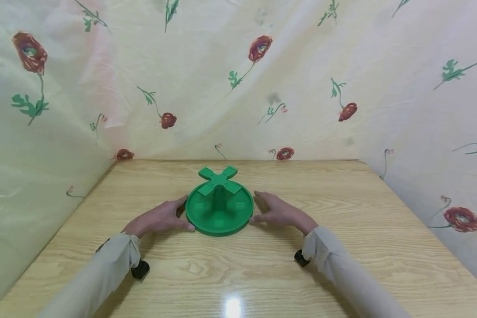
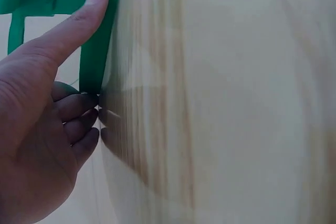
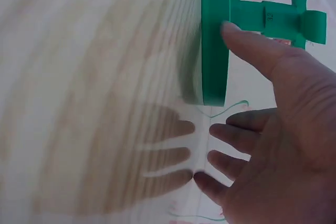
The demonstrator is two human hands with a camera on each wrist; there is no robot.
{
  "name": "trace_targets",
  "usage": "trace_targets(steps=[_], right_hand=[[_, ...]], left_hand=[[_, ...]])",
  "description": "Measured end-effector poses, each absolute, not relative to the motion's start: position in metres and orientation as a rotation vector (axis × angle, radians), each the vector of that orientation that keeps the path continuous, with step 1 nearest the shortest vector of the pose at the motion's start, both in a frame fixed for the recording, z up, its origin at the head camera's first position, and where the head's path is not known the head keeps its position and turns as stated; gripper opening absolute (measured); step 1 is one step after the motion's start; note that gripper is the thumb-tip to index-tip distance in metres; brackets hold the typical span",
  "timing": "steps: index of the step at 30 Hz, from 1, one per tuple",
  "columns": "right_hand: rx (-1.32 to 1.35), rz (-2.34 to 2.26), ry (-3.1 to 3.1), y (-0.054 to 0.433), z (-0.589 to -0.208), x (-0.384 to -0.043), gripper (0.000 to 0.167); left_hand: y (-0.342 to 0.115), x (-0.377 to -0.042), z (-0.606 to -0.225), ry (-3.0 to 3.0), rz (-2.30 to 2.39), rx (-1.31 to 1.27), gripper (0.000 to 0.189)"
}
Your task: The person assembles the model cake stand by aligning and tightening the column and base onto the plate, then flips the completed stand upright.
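A green stand point(image 1: 219, 223) rests upright on the table between the two hands. It has a round, rimmed base like a shallow tray, a short central post and a cross-shaped top point(image 1: 218, 179) with flat arms. At the base's left side is my left hand point(image 1: 164, 217). Its thumb point(image 2: 97, 1) lies against the rim in the left wrist view, and the other fingers are low near the rim. My right hand point(image 1: 278, 210) is at the opposite side, its thumb tip point(image 3: 229, 31) at the rim. The other right fingers point(image 3: 231, 137) are spread and apart from the base.
The stand is on a light wood-grain table point(image 1: 222, 274) with a bright glare spot near its front. Floral cloth point(image 1: 206, 79) hangs behind the table and along both sides. Dark wrist devices point(image 1: 140, 269) are on both forearms, under pale sleeves point(image 1: 99, 274).
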State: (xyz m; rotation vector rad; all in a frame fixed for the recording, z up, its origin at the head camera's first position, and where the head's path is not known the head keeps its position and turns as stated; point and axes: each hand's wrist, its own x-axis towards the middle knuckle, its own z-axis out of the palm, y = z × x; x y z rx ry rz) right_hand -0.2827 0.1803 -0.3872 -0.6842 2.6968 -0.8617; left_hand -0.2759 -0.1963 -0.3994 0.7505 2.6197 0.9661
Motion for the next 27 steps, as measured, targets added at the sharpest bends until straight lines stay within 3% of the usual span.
trace_targets(steps=[9,20,27], right_hand=[[-0.691,-0.69,2.718,0.174,-0.386,-0.288,0.108],[-0.673,-0.697,2.726,0.172,-0.391,-0.291,0.11],[-0.667,-1.069,2.569,0.186,-0.395,-0.287,0.099]], left_hand=[[-0.193,-0.285,-0.399,2.65,0.886,0.722,0.12],[-0.193,-0.286,-0.401,2.672,0.891,0.722,0.119],[-0.193,-0.283,-0.403,2.587,1.164,0.685,0.104]])
